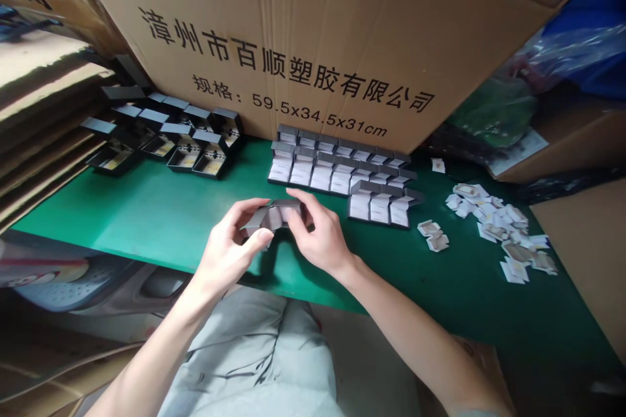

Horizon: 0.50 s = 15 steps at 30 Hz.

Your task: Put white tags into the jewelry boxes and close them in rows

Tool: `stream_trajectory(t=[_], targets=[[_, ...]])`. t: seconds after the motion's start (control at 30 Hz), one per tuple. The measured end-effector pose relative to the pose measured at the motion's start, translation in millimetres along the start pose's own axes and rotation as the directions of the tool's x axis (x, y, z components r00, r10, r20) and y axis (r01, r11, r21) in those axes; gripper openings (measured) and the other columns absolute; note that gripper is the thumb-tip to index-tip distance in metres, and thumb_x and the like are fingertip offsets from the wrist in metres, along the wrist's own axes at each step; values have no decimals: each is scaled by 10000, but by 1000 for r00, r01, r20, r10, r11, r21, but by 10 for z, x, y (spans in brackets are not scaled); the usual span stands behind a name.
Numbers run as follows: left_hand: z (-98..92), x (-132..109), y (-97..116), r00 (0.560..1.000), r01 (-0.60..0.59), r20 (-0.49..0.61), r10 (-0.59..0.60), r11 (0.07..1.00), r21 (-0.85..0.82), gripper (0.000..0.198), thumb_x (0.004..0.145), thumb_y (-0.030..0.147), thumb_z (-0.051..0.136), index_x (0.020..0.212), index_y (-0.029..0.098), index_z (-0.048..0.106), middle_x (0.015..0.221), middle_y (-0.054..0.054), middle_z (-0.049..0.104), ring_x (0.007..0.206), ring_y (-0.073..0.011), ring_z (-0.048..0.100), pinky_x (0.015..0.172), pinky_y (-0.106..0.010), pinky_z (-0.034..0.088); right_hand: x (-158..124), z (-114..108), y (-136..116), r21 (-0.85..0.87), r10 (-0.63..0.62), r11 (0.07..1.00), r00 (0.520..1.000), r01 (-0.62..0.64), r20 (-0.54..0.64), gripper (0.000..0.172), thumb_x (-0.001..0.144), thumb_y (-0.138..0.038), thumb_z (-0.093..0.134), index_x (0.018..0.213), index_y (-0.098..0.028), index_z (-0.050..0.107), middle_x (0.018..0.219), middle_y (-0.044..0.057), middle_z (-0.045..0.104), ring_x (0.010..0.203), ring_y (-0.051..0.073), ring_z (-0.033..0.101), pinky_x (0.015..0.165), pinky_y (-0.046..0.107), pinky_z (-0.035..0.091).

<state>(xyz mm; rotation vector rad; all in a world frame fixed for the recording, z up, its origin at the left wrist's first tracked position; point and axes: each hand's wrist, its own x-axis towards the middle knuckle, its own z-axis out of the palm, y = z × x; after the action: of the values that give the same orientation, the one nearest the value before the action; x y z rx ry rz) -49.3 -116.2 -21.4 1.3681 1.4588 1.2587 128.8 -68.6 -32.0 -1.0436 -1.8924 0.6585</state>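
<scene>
Between my two hands is a small dark grey hinged box point(261, 219), its lid raised and a pale lining showing inside. My left hand point(232, 241) grips its left side with the thumb across the near face. My right hand point(317, 231) closes on the right side, its fingers at the lined part. Just beyond, rows of open dark boxes with white inserts point(323, 172) stand on the green table point(161, 208). To the right of my right hand lie a pair of loose white inserts point(433, 236) and a scattered heap of similar white inserts point(508, 225).
Several open black boxes point(186, 153) with yellowish bottoms stand at the back left. A large printed cardboard carton point(274, 26) rises behind the table. Stacked cardboard point(44, 104) borders the left side, and another carton point(581, 234) stands at the right edge. Below left is a grey plastic stool point(122, 290).
</scene>
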Motion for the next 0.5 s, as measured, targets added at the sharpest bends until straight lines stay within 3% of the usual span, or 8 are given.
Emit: stream_trajectory(t=[0.23,0.37,0.5], targets=[[-10,8,-11,994,36,104,-35,999,-4,584,760,506,783,1242,193,682,1191,-105,745,1047,-313,709,824,-357,614,30,-45,29,-64,-78,995,995,74,-61,255,1024,-283,474,1150,-218,686,1024,33,765,838,156,724,835,261,595],[7,11,-15,996,56,77,-53,998,-31,582,762,491,803,1256,208,681,1255,-103,727,1108,-314,700,896,-373,617,51,-28,68,-98,-59,994,997,54,-53,306,1018,-344,513,1273,-235,644,1084,33,748,711,135,678,751,257,593],[21,38,-33,999,51,16,-49,995,-82,626,766,454,824,1314,219,633,1370,-102,667,1184,-290,677,974,-359,596,104,-60,85,-178,-72,982,996,61,-56,475,992,-409,566,1433,-239,531,1199,70,694,613,110,597,682,270,581]])
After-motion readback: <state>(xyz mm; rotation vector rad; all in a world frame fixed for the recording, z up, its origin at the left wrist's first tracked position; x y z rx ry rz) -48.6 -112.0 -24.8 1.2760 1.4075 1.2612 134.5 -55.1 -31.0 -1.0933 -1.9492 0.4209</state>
